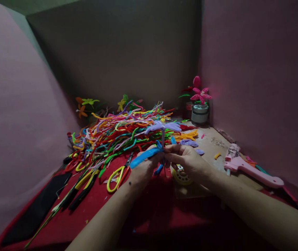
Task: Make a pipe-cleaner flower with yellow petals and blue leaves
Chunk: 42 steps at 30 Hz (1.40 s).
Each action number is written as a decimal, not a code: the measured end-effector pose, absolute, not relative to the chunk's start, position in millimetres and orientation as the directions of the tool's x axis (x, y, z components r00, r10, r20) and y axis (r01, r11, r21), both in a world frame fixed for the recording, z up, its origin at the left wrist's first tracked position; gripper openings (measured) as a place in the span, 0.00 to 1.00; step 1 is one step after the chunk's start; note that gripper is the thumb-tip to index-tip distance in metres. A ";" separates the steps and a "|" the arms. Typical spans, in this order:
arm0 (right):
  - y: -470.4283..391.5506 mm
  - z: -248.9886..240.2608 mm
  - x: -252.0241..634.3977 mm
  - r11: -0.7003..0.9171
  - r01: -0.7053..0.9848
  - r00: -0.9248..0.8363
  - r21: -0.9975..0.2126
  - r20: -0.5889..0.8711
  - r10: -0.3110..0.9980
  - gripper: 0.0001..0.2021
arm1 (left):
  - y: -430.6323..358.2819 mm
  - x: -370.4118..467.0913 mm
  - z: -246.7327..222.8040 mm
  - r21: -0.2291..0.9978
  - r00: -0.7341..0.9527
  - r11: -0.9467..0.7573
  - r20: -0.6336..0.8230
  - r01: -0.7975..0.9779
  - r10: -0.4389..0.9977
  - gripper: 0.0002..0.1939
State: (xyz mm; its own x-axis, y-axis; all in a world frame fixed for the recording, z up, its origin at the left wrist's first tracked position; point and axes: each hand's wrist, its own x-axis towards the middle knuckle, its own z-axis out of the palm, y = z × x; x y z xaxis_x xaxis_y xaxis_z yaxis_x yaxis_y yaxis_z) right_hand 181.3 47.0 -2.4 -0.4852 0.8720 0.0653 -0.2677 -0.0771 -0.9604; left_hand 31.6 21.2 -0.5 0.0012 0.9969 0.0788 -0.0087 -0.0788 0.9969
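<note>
Upright between my hands stands a pipe-cleaner flower with pale purple petals [173, 126] and a thin stem. My left hand [147, 170] is closed around the lower stem. A bright blue fuzzy strip [144, 157], shaped like a leaf, lies across that hand and meets the stem. My right hand [192, 162] is closed in a pinch at the same spot; its fingertips touch the stem and blue piece. Another blue end [158, 170] shows below my fingers. Yellow-handled scissors [115, 179] lie beside my left hand. A round yellow-and-white spool [181, 175] sits beneath my right hand.
A big heap of coloured pipe cleaners [123, 130] lies behind my hands. Pliers [83, 188] and a dark flat slab [38, 209] are left. A pink glue gun [253, 169] lies right, on a board [209, 139]. A flower pot [200, 114] stands at the back.
</note>
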 end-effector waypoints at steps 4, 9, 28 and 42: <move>45.0 -1.1 180.7 -0.169 -0.310 -0.525 -0.936 0.020 0.851 0.14 | 19.8 33.7 2.5 0.998 0.044 -0.052 0.054 -0.031 0.998 0.09; 44.8 -2.1 180.6 -0.070 -0.268 -0.527 -0.961 0.085 0.846 0.08 | 21.5 29.3 4.9 0.983 0.099 -0.045 0.063 -0.178 0.993 0.12; 51.7 -6.5 183.9 -0.297 -0.340 -0.604 -0.892 -0.035 0.796 0.12 | 11.6 16.5 22.0 0.947 0.086 -0.168 0.198 -0.273 0.976 0.04; 54.5 -2.4 186.4 0.092 -0.231 -0.301 -0.969 0.161 0.940 0.09 | 17.9 -1.9 26.9 0.927 0.362 0.031 0.115 -0.375 0.925 0.12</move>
